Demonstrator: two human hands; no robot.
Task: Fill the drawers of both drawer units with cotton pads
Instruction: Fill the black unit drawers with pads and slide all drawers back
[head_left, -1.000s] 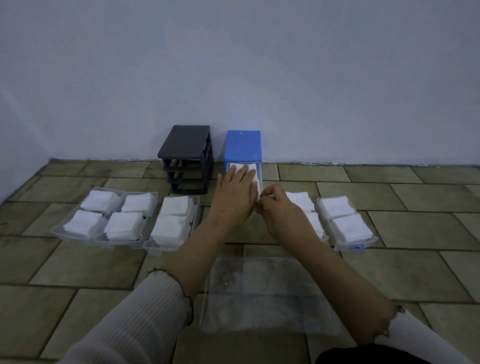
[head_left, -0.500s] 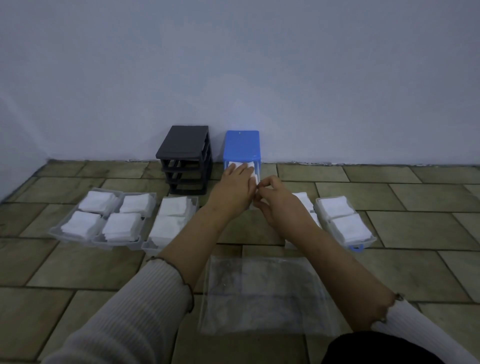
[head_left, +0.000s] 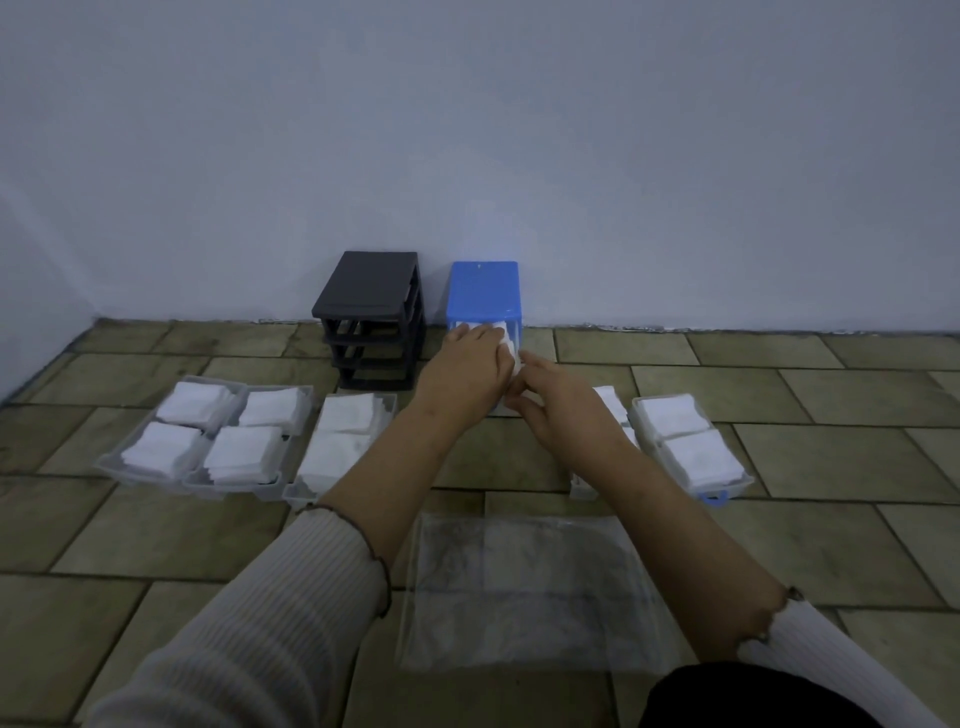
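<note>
Hands: left (head_left: 470, 371) presses flat on cotton pads (head_left: 503, 332), right (head_left: 553, 397) relaxed beside it.

Both hands have advanced, apparently pushing the pad-filled drawer (head_left: 506, 335) into the blue unit (head_left: 484, 288).

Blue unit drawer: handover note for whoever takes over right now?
Left hand: flat on the pads in the drawer going into the blue unit.
Right hand: at the drawer's front right corner; grip unclear.
Black unit: all slots empty; three filled drawers lie on the floor to its left.
More filled drawers lie to the right.
Empty clear bag lies near.
Done: every drawer in view holds pads.
Left: seat this drawer, then slide the rest into both units.
</note>
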